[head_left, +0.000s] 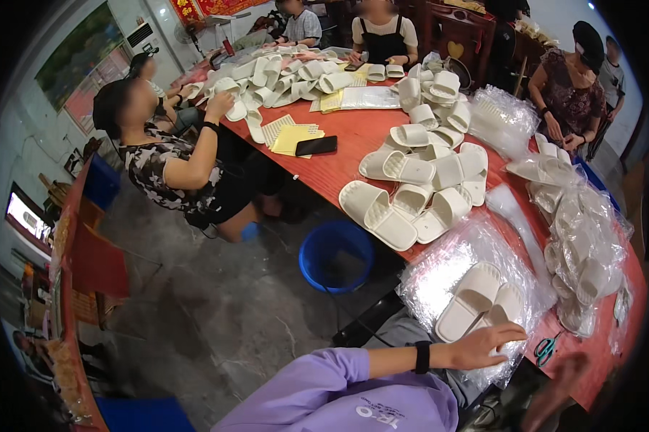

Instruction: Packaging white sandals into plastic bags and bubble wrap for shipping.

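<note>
My left hand (485, 346), fingers stretched out, hovers over or rests on the lower end of a pair of cream slippers (468, 301); I cannot tell whether it touches them. The slippers lie on a stack of clear plastic bags (440, 270) at the table's near edge. Off to the right, my right hand (558, 392) is smeared by motion and its fingers cannot be made out. Teal-handled scissors (545, 351) lie on the red table between the two hands.
Loose slippers (400, 167) cover the red table (353, 194) ahead, with bagged slippers (584, 252) on the right. A phone (316, 146) lies on yellow sheets (288, 137). A blue bin (336, 257) stands on the floor. Several people sit around the table.
</note>
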A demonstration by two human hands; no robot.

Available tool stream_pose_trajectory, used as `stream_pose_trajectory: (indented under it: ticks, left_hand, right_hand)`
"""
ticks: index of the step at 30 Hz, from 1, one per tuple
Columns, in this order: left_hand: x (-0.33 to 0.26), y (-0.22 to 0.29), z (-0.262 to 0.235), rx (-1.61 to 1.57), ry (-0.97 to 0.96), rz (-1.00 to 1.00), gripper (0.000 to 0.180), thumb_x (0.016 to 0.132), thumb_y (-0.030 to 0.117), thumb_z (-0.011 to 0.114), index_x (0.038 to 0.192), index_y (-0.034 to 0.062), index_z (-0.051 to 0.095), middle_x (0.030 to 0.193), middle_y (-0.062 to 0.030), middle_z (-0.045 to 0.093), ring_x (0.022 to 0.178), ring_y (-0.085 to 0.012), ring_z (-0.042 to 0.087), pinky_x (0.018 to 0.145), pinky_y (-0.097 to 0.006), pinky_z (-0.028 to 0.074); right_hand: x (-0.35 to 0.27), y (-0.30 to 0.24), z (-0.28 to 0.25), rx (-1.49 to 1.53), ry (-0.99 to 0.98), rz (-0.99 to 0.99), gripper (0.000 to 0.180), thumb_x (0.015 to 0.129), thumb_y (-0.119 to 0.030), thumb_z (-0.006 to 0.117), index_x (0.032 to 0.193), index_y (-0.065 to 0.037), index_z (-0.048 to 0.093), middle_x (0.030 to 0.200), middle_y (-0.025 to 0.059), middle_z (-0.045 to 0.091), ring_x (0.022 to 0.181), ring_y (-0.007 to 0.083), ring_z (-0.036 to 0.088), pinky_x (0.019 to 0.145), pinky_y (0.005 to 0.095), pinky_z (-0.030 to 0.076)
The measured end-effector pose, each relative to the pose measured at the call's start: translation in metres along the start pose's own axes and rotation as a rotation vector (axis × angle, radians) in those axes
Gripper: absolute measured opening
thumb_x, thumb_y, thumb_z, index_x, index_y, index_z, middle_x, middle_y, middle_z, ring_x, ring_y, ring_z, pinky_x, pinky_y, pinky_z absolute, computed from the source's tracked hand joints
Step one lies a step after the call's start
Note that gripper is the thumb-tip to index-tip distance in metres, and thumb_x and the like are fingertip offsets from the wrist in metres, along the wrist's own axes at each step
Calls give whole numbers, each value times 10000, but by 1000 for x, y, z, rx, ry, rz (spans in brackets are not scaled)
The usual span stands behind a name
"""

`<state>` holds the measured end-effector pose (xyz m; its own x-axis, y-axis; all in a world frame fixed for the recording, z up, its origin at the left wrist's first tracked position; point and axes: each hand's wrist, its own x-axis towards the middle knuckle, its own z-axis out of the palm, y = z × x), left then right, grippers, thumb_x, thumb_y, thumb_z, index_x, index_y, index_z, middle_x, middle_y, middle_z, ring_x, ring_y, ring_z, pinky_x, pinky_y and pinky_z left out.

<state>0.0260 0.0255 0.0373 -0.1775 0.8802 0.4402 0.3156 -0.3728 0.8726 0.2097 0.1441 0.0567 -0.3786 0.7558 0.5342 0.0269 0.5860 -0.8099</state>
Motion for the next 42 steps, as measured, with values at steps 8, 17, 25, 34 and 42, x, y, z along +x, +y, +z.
stream_pose_trajectory:
  ticks: [8, 17, 25, 34, 42]
  left_hand:
    - [-18, 20, -21, -392, -154, -143, 149, 869, 115, 570, 984, 21, 561, 803, -66, 556, 710, -138, 522, 650, -288, 439]
    - [-35, 0, -71, 371, -32, 203, 118, 789, 48, 652, 890, 15, 600, 886, -103, 613, 780, -282, 600, 696, -355, 500]
    - [-65, -56, -66, 331, -239, 45, 106, 785, 16, 627, 883, 0, 590, 911, -116, 609, 842, -289, 594, 740, -359, 492]
    - [-34, -83, -62, 407, -272, -15, 103, 829, 84, 591, 857, -3, 545, 847, -150, 558, 833, -334, 565, 737, -401, 475]
    - [-22, -110, -51, 512, -71, -66, 88, 816, 82, 602, 828, 6, 559, 833, -164, 558, 799, -354, 563, 686, -415, 464]
  right_hand:
    - [-29, -70, 16, 129, 80, 45, 356, 936, -105, 464, 1266, -40, 346, 861, 49, 483, 672, 87, 420, 569, 211, 312]
    - [9, -94, 3, 199, 373, 85, 92, 874, -91, 563, 950, -43, 547, 888, 36, 542, 681, 72, 464, 555, 178, 373]
    - [-26, 25, 62, -205, -510, 250, 337, 856, -68, 607, 1182, 1, 550, 1117, 174, 589, 1012, 294, 597, 850, 361, 491]
    - [-21, 67, 113, -605, -692, 111, 630, 796, -230, 673, 1253, 113, 409, 1274, 290, 420, 1217, 468, 372, 1019, 456, 338]
    - [-15, 57, 102, -363, -570, -8, 330, 876, -136, 586, 1166, 19, 556, 1171, 207, 556, 1105, 367, 530, 925, 406, 435]
